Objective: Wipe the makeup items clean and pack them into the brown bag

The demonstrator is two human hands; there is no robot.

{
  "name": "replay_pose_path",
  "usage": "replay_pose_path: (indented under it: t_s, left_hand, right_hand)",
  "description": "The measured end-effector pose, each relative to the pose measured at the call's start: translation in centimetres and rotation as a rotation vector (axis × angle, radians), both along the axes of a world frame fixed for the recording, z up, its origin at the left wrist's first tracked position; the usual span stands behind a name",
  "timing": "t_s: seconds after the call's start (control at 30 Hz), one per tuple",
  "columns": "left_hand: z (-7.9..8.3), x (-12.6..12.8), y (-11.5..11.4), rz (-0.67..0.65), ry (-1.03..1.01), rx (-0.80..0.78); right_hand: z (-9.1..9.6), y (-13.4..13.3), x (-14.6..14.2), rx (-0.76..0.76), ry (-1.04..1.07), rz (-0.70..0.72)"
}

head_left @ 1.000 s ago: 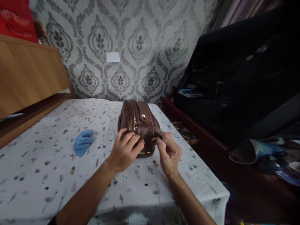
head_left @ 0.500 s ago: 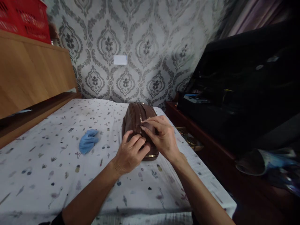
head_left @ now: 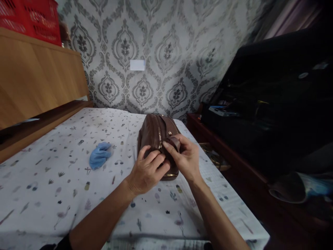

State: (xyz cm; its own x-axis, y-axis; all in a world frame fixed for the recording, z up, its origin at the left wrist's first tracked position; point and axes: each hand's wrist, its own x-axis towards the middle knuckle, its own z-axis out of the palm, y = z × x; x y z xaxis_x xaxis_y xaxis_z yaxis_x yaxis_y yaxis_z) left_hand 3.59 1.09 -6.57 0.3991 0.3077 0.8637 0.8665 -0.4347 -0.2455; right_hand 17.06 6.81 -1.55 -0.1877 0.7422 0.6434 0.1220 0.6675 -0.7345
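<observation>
A brown leather bag (head_left: 148, 133) with gold-coloured zips lies on a printed white cloth (head_left: 65, 187). My left hand (head_left: 146, 172) presses on its near left part, fingers bent and gripping the leather. On the bag's right side, my right hand (head_left: 186, 158) pinches a brown leather flap or strap (head_left: 173, 141) between thumb and fingers, lifted next to the zip. A gold stud (head_left: 170, 133) shows just above that strap. My fingers hide part of the zip line, so I cannot tell how far it is undone.
A crumpled blue cloth (head_left: 100, 155) lies left of the bag. Beyond stands a patterned wall (head_left: 142, 41). A wooden cabinet (head_left: 41, 73) with a red basket (head_left: 39, 22) on top is at the left. On the right is a large black object (head_left: 281, 97) beyond the table edge.
My right hand has shifted down and right from the zip, now folding the strap back; the gold stud has come into view. My left hand stays on the bag. The view has shifted slightly.
</observation>
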Motion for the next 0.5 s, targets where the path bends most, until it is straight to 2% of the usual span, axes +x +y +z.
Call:
replay_pose_path:
  t_s: [0.13, 0.27, 0.5]
  left_hand:
    - [0.2, 0.0, -0.1, 0.0, 0.008, -0.002]
    - [0.3, -0.2, -1.3, 0.026, 0.098, -0.025]
    - [-2.1, -1.2, -4.4, 0.163, 0.296, -0.178]
  right_hand:
    - [-0.1, -0.1, 0.2, 0.032, -0.005, 0.033]
    - [-0.2, -0.2, 0.5, 0.045, -0.003, 0.02]
    - [-0.8, -0.7, 0.8, 0.09, 0.001, 0.028]
